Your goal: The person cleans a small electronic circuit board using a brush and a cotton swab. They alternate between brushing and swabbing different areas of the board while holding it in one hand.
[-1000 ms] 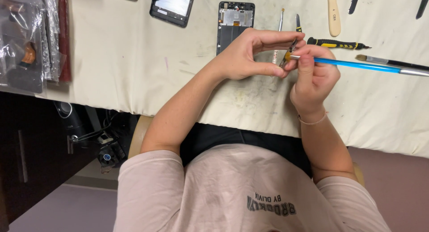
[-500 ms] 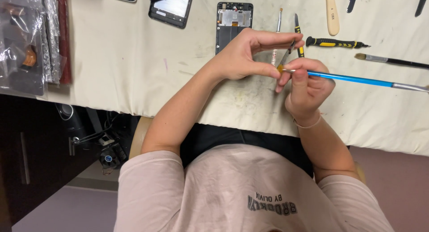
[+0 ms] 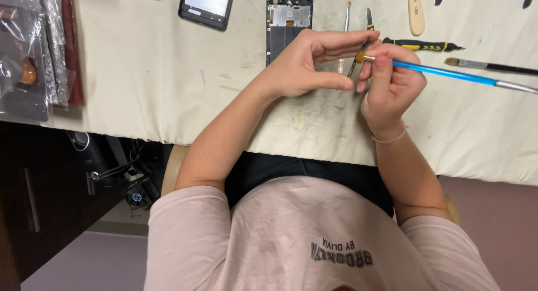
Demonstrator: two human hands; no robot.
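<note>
My left hand (image 3: 305, 64) curls its index finger and thumb into a pinch around a small thin dark part (image 3: 358, 60), seen edge-on. My right hand (image 3: 389, 81) grips a blue-handled paintbrush (image 3: 448, 73) near its ferrule. The brush's orange bristles touch the part between my left fingertips, and its handle runs out to the right. Both hands hover over the cream table cloth (image 3: 140, 72).
An opened phone frame (image 3: 287, 22) lies just beyond my left hand, with a dark phone screen (image 3: 206, 6) to its left. A yellow-black screwdriver (image 3: 423, 45), a dark brush (image 3: 487, 65), a wooden tool (image 3: 416, 10) and thin tools (image 3: 346, 22) lie nearby. Foil bags (image 3: 28, 55) sit far left.
Both hands have shifted slightly up the table. The small part has turned from flat-on to edge-on, and the brush tip has stayed against it.
</note>
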